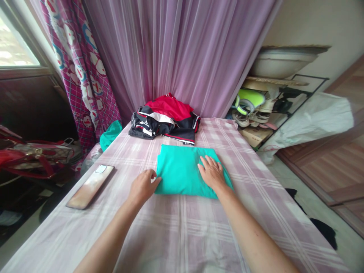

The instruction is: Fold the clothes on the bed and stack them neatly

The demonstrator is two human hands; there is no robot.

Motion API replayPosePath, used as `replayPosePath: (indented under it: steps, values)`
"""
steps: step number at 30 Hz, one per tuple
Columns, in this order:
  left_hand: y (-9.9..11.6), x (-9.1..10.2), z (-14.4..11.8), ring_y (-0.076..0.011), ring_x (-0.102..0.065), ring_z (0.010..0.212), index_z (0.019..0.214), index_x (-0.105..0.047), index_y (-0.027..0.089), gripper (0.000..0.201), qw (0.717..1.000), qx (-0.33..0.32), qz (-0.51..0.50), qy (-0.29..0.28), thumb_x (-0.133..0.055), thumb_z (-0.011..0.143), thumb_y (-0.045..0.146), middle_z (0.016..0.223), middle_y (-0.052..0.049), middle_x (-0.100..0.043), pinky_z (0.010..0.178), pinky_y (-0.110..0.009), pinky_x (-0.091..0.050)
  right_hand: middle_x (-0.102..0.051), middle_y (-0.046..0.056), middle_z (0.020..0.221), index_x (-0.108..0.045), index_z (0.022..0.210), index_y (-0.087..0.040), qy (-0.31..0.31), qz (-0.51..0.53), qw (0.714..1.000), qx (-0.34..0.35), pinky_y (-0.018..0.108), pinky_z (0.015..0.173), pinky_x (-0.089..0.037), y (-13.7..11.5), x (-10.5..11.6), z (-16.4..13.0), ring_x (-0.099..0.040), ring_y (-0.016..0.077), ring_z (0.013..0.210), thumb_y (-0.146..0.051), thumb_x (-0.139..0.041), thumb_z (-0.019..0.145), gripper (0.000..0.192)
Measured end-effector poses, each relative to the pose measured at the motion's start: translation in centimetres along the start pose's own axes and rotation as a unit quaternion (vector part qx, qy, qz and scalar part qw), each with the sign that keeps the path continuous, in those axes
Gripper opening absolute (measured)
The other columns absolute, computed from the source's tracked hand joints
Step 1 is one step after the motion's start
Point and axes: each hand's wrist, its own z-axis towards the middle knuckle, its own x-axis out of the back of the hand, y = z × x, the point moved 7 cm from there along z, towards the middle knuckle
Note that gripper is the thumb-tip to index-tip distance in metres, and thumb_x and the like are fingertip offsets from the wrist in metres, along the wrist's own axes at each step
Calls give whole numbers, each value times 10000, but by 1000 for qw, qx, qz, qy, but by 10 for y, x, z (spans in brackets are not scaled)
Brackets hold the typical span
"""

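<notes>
A folded teal cloth (179,168) lies flat in the middle of the table with the pink checked cover (176,227). My left hand (143,187) pinches the cloth's near left corner between thumb and fingers. My right hand (212,172) rests flat on the cloth's right part, palm down, fingers spread. Behind the cloth, at the table's far end, sits a heap of red, black and white clothes (166,119).
A phone (91,185) lies face up near the table's left edge. Another teal cloth (110,134) hangs off the far left side. Purple curtains (182,49) hang behind. A shoe rack (264,110) stands to the right, red bags (34,155) to the left.
</notes>
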Motion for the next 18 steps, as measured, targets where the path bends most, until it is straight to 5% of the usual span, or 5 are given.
replayPosePath:
  steps: [4, 8, 13, 18]
  values:
    - [67, 15, 22, -259, -589, 1171, 1238, -594, 225, 364, 991, -100, 30, 85, -521, 922, 391, 1269, -100, -647, 981, -384, -438, -433, 116, 1532, -491, 1443, -223, -1, 0, 1000, -6, 516, 1127, -243, -3, 1, 1, -347, 265, 1421, -404, -306, 1012, 502]
    - [129, -14, 50, -300, -353, 1430, 1393, -525, 234, 492, 975, -193, 81, 81, -412, 971, 462, 1525, -90, -454, 1181, -526, -236, -430, 115, 1535, -486, 1449, -218, 11, 2, 1000, -2, 517, 1133, -242, -5, 4, -1, -346, 268, 1422, -406, -309, 1010, 509]
    - [110, -62, 74, -306, -240, 1488, 1496, -401, 275, 608, 985, -124, 119, 6, -311, 971, 570, 1593, -66, -342, 1192, -577, -196, -439, 99, 1531, -481, 1456, -224, 41, 9, 998, 41, 479, 1154, -248, 11, -1, -14, -363, 258, 1415, -391, -348, 1001, 503]
    - [97, -67, 75, -302, -220, 1496, 1508, -376, 283, 618, 984, -121, 131, 10, -294, 972, 580, 1599, -56, -327, 1196, -586, -172, -418, 90, 1545, -457, 1470, -207, 36, 17, 999, 5, 437, 1138, -301, 52, -12, -32, -388, 236, 1404, -363, -345, 1000, 508]
